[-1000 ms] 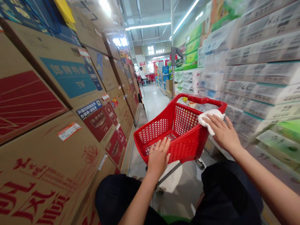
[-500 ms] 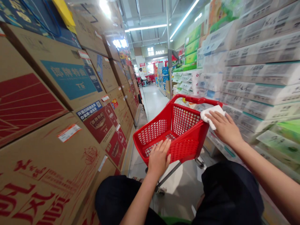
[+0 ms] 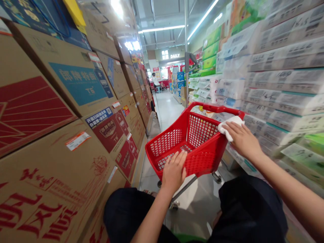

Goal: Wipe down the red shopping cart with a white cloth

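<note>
A red plastic shopping cart point(image 3: 205, 158) with a perforated basket stands in front of my knees. My left hand point(image 3: 173, 170) holds the basket's near rim, fingers laid over the edge and thumb on the outer side. On the upper right corner, close to the handle bar point(image 3: 220, 108), a white cloth point(image 3: 231, 125) lies bunched. My right hand point(image 3: 241, 138) is closed over this cloth and presses it against the red plastic; its fingertips rest on the cloth.
Stacked cardboard cartons point(image 3: 76, 84) wall off the left side. Piles of packaged paper goods point(image 3: 286, 81) line the right, close to my right arm. A metal pole point(image 3: 186, 67) rises behind the cart. Farther down the aisle point(image 3: 167, 104), a person point(image 3: 156, 81) sits.
The whole view has shifted slightly, so surroundings, cart and hands appear a little farther right. Both hands keep about the same places on the cart, and the cloth stays under my right hand.
</note>
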Demonstrator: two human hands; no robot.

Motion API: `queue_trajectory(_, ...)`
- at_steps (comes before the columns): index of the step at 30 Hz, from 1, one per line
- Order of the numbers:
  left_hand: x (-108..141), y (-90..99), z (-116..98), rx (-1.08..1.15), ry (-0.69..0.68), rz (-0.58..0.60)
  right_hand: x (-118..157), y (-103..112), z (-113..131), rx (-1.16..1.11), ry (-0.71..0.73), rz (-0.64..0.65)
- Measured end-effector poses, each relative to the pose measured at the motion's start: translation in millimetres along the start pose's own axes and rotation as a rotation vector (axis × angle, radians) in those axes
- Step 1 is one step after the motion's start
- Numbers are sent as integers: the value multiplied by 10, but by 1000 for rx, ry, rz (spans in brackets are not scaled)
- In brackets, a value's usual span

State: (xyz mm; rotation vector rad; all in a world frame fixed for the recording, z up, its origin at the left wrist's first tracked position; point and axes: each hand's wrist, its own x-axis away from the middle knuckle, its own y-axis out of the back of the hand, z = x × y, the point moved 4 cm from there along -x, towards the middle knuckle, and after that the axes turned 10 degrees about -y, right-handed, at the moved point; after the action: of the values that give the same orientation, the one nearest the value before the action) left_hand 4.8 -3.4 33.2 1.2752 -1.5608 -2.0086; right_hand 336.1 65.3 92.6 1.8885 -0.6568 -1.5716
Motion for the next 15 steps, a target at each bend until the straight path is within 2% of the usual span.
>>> queue_trajectory(4,13,-5,-13,-19,-2,-1,222,-16,584,-71,137,78)
queue_trajectory(6,28,1,-3,-31,-11,0,277,22,705,-103,203,101)
queue_trajectory(9,49,11,4,-40,-23,-1,209,58,473,-82,192,71)
queue_trajectory(12,51,10,-16,-36,-19,-4,97,27,127,-30,72,26)
queue_trajectory(13,45,6,-29,-30,-16,-5,87,8,92,-19,33,20)
queue_trajectory(15,27,-7,-61,-10,-14,-6,126,-26,208,-24,7,23)
